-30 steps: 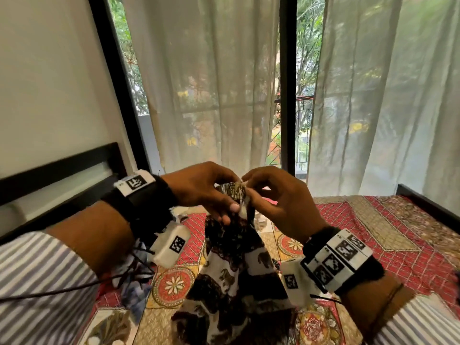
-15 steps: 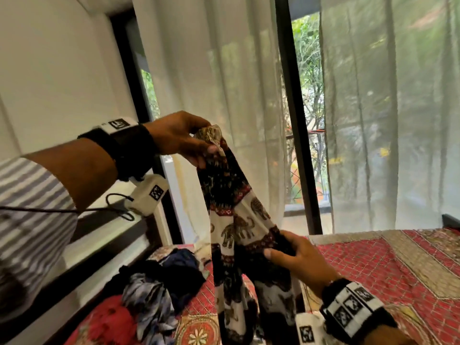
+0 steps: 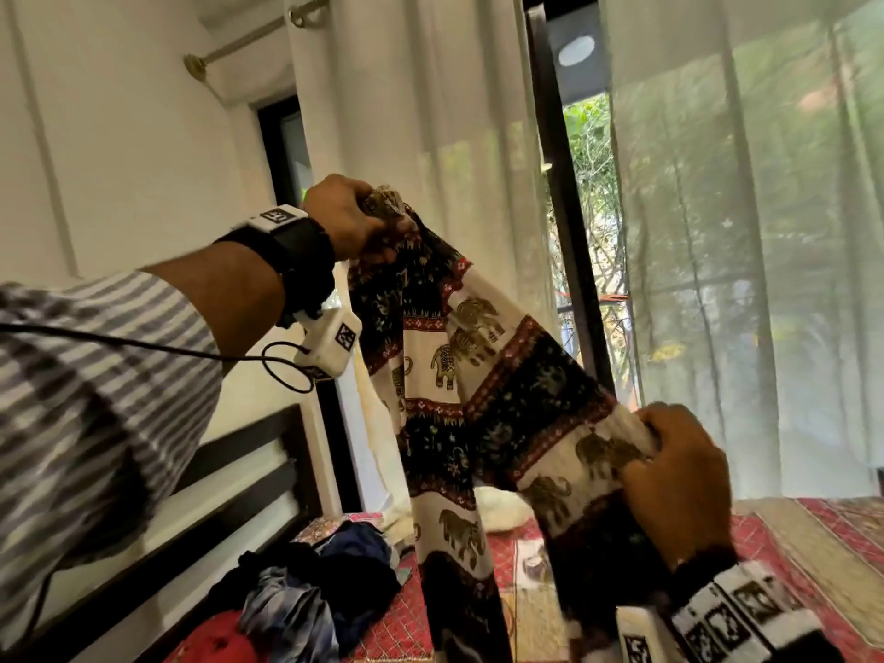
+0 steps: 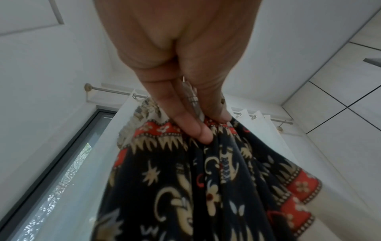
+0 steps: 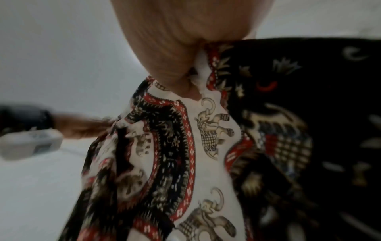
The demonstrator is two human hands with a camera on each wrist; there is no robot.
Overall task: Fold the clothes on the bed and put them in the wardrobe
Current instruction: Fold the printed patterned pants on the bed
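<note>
One garment in work: elephant-print trousers held in the air above the bed, not yet folded. Left hand pinches the bunched top end high up; right hand grips the cloth lower down. Pile of clothes lies unfolded on the bed. Wardrobe not in view. Judged early: nothing folded or stowed.

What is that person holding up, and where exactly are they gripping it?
Elephant-print trousers. The left hand grips one bunched end, raised high; the right hand grips the fabric farther down, at a white elephant band.
</note>
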